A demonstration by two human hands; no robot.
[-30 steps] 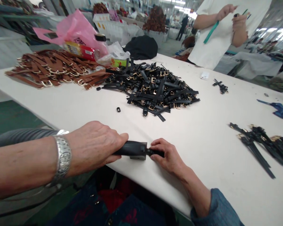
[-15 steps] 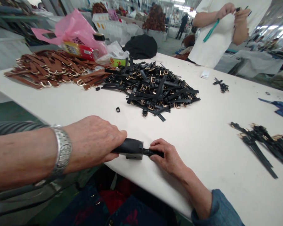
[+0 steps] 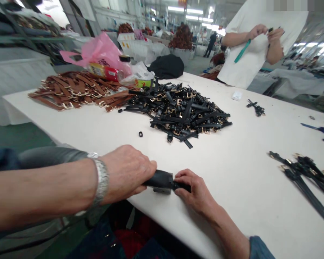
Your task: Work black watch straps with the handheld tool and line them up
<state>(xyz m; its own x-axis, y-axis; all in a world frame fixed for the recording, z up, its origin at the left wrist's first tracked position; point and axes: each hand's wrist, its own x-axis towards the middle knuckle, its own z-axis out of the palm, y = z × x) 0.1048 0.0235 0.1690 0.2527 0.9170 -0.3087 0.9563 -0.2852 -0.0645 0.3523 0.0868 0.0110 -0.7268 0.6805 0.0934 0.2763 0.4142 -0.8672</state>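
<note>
My left hand (image 3: pixel 129 174), with a silver bracelet at the wrist, is wrapped round a black hand-held tool (image 3: pixel 162 180) with a blunt, squared front end. Its exact kind I cannot make out. In my right hand (image 3: pixel 193 187) a short black strap (image 3: pixel 182 186) is pinched between thumb and fingers. One end of the strap meets the front of the tool; the rest is hidden by my fingers. Beyond both hands lies a heap of black buckle straps (image 3: pixel 189 111) with gold buckles. A small black loop (image 3: pixel 140 134) sits on the table.
Brown buckle straps (image 3: pixel 70 90) are piled at the back left, beside a pink bag (image 3: pixel 102 50) and a black cloth item (image 3: pixel 166 66). More black straps (image 3: pixel 305 180) lie at right on the white table (image 3: pixel 232 169). Across it stands a person in white (image 3: pixel 240 61).
The view has shifted, so the table and heaps appear lower. Both hands keep their grips, with tool and strap still end to end.
</note>
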